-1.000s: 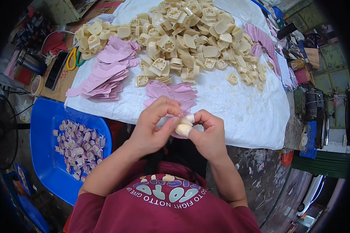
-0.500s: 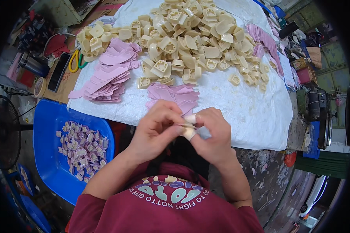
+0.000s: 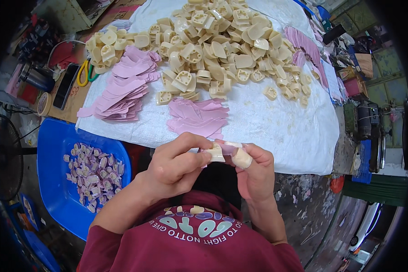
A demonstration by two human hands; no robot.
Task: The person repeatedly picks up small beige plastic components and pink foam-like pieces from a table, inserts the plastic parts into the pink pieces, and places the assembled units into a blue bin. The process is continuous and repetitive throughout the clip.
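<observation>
Just in front of the table's near edge, my left hand (image 3: 174,165) pinches a small cream plastic shoe heel (image 3: 216,153) between thumb and fingers. A pink strip (image 3: 228,148) runs from the heel to my right hand (image 3: 257,174), whose thumb and finger, both in pale finger covers, grip its other end. Part of the strip is hidden by my fingers. On the table beyond lies a small stack of pink strips (image 3: 198,117), and behind that a large heap of cream heels (image 3: 217,54).
A taller stack of pink strips (image 3: 127,90) lies left on the white cloth (image 3: 281,136); more pink strips (image 3: 308,50) fan out far right. A blue tub (image 3: 61,199) at lower left holds pink-wrapped pieces (image 3: 93,177). Scissors (image 3: 82,73), a phone (image 3: 67,86) and a fan (image 3: 4,156) are further left.
My hands have come slightly toward me and turned, so the heel and the pink strip now show between them. The fingertips have moved a little apart.
</observation>
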